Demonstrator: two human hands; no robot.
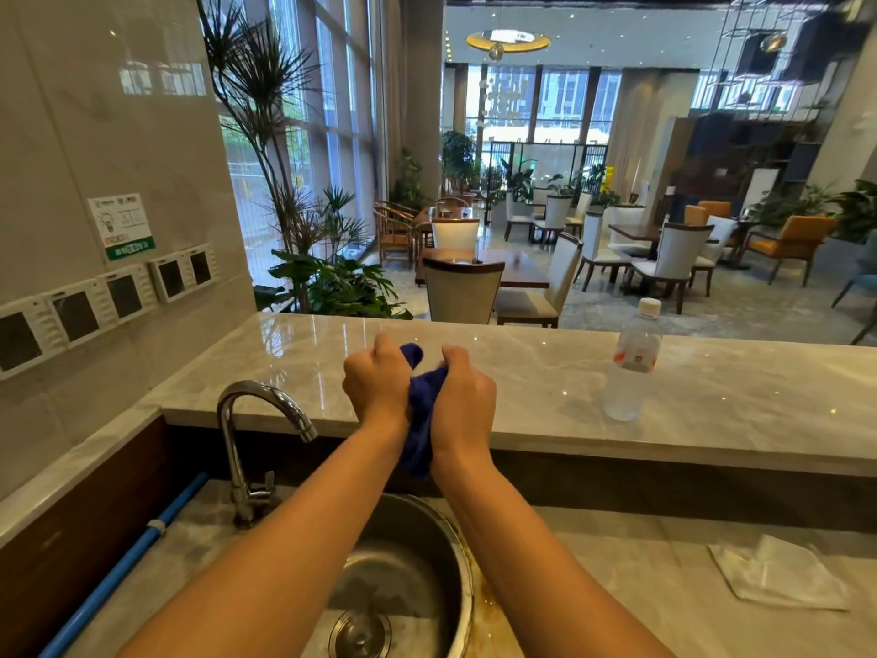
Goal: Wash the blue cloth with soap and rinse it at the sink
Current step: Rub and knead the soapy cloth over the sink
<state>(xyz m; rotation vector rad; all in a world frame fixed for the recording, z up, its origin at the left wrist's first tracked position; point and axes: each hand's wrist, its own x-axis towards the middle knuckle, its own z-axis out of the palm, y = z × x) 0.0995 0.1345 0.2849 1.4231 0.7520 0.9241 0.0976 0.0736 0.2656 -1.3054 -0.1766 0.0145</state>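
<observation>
The blue cloth (421,420) is bunched between my two fists, held up in front of the raised marble counter and above the round steel sink (441,553). My left hand (377,379) grips its left side and my right hand (467,396) grips its right side. A tail of the cloth hangs down between my wrists. The chrome faucet (258,420) stands to the left of my hands, its spout pointing right; no water is seen running. No soap is in view.
A clear plastic water bottle (633,363) stands on the raised marble counter (712,396) to the right. A white crumpled sheet (778,574) lies on the lower counter at right. A blue pipe (128,562) runs along the left wall.
</observation>
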